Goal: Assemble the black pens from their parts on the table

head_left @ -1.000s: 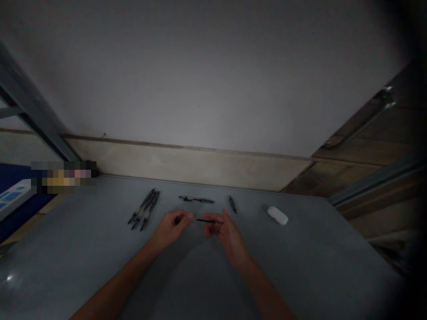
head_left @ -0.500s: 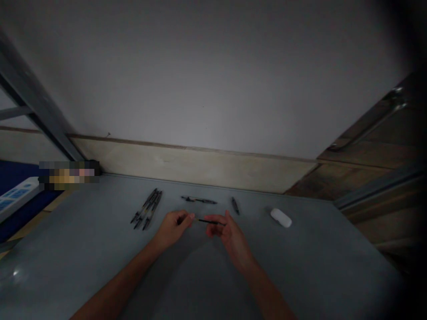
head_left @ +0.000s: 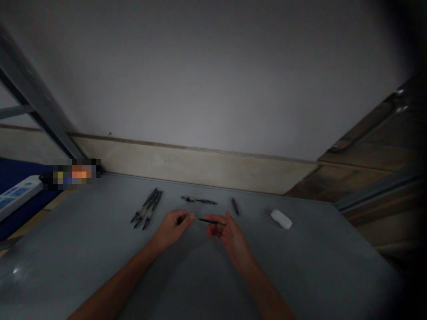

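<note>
A thin pen refill (head_left: 206,221), dark along most of its length and paler at its left end, spans the gap between my hands above the table. My left hand (head_left: 173,227) pinches the pale end between thumb and fingertips. The dark end lies in the fingers of my right hand (head_left: 231,238), whose thumb points up; part of the refill is hidden there. Just beyond the hands lies a dark pen (head_left: 199,200), roughly crosswise. A short dark pen barrel piece (head_left: 235,206) rests behind my right hand. Several dark pens (head_left: 147,209) lie side by side left of my left hand.
On the grey table (head_left: 316,258), a white rounded case (head_left: 281,219) sits to the right. A white power strip (head_left: 20,195) lies on blue cloth at the far left, near a blurred-out patch. The wall (head_left: 200,164) borders the table's back edge.
Both hands keep almost the same pose on the refill. The view has shifted very slightly; the pens and the white case stay in place on the table.
</note>
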Action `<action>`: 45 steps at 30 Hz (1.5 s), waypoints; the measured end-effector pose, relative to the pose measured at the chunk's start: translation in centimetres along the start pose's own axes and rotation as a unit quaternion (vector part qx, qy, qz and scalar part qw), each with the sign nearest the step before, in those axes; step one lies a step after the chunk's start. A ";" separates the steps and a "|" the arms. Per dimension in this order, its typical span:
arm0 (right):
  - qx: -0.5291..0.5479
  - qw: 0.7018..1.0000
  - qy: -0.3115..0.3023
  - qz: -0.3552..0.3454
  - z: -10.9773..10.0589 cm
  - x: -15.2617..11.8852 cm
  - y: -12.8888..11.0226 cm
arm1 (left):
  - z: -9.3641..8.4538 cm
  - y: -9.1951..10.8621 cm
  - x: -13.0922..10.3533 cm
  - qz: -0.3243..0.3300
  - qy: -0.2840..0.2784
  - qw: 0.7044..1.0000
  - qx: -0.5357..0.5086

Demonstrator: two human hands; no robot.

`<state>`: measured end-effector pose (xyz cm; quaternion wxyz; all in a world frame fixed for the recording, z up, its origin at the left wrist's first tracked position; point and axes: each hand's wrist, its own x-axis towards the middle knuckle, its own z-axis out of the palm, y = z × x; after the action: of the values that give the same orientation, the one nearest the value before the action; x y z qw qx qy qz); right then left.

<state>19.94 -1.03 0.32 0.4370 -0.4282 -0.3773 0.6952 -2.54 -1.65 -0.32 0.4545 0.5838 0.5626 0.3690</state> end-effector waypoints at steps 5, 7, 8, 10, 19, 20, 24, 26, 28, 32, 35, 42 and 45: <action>0.010 1.000 0.026 0.010 0.0 0.5 0.4 | 0.0 0.1 0.0 -0.007 0.010 1.000 -0.020; 0.005 1.000 0.013 0.006 0.1 0.1 0.1 | 0.0 0.1 0.0 -0.007 0.006 1.000 -0.014; 0.004 1.000 0.008 0.004 0.2 -0.1 -0.1 | 0.0 0.1 0.0 -0.006 0.004 1.000 -0.010; 0.002 1.000 0.002 0.003 0.3 -0.5 -0.3 | 0.0 0.1 0.0 -0.005 0.003 1.000 -0.003; 0.009 1.000 0.025 0.008 0.1 0.2 0.2 | 0.2 -0.5 0.0 0.004 0.010 1.000 -0.016; 0.008 1.000 0.027 0.009 0.1 0.2 0.2 | 0.2 -0.5 0.0 0.005 0.009 1.000 -0.013; 0.004 1.000 0.013 0.006 0.3 -0.3 -0.3 | 0.3 -0.4 0.1 0.007 0.012 1.000 -0.010; 0.007 1.000 0.006 0.001 0.4 -0.5 -0.5 | 0.2 -0.3 0.0 0.006 0.008 1.000 -0.011; 0.009 1.000 0.005 -0.001 0.5 -0.7 -0.6 | 0.1 -0.2 -0.1 0.009 0.006 1.000 0.004; 0.001 1.000 0.014 -0.003 0.3 -0.6 -0.6 | 0.0 -0.3 -0.7 0.051 0.032 0.992 0.108; -0.006 1.000 0.022 -0.015 0.3 -0.6 -0.4 | 0.1 -0.5 -1.1 0.096 0.036 0.971 0.215; -0.058 0.996 0.042 -0.046 0.0 -0.2 -0.2 | 0.4 -0.2 -1.3 0.147 -0.013 0.908 0.393; -0.073 0.996 0.041 -0.042 -0.3 0.1 0.3 | 0.7 0.2 -1.3 0.160 -0.025 0.887 0.433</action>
<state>20.07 -1.01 -0.09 0.4488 -0.4705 -0.4265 0.6287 -1.98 -3.03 -0.21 0.1053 0.8134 0.5543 0.1418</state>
